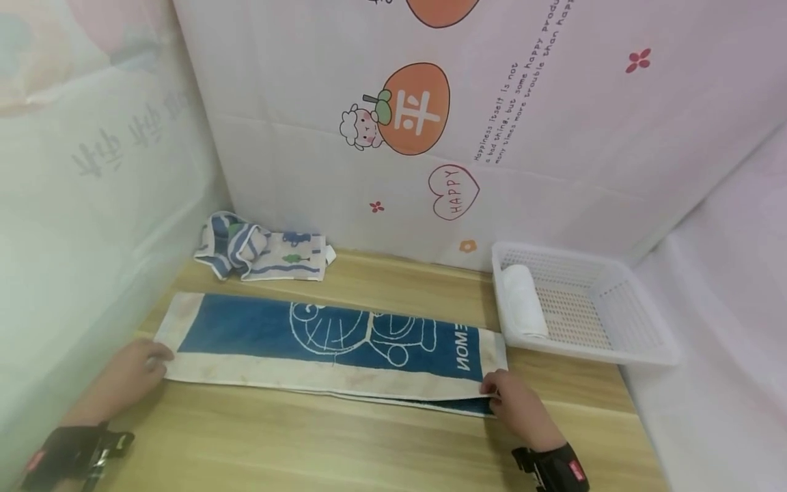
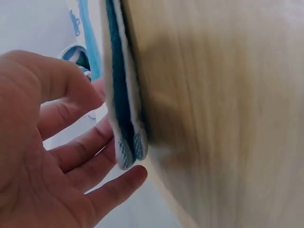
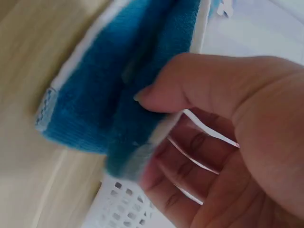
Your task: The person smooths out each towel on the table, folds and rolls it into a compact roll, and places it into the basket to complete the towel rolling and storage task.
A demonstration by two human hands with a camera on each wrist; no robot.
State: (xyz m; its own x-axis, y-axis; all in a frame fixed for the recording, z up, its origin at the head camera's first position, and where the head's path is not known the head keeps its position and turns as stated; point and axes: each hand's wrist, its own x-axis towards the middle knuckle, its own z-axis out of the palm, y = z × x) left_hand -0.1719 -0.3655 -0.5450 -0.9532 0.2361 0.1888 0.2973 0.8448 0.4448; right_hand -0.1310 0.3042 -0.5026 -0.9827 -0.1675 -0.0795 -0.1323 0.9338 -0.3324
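Note:
A long folded blue towel (image 1: pixel 246 328) with cream borders and a cartoon line drawing lies across the wooden table. At its left end, my left hand (image 1: pixel 140 369) touches the near corner. The left wrist view shows the towel's layered edge (image 2: pixel 118 80) beside that hand (image 2: pixel 61 128), whose fingers are spread loosely along the end. My right hand (image 1: pixel 513 403) pinches the near right corner. In the right wrist view the thumb (image 3: pixel 166 90) presses the blue inner face of the upper layer, with the fingers behind it. The lower layer (image 3: pixel 85 114) hangs apart from it.
A white plastic basket (image 1: pixel 639 352) at the back right holds a rolled white towel (image 1: pixel 524 301). At the back left lies a crumpled, patterned small towel (image 1: pixel 283 256). Printed white sheets (image 1: pixel 307 157) form walls behind and at both sides of the wooden table (image 1: pixel 307 444).

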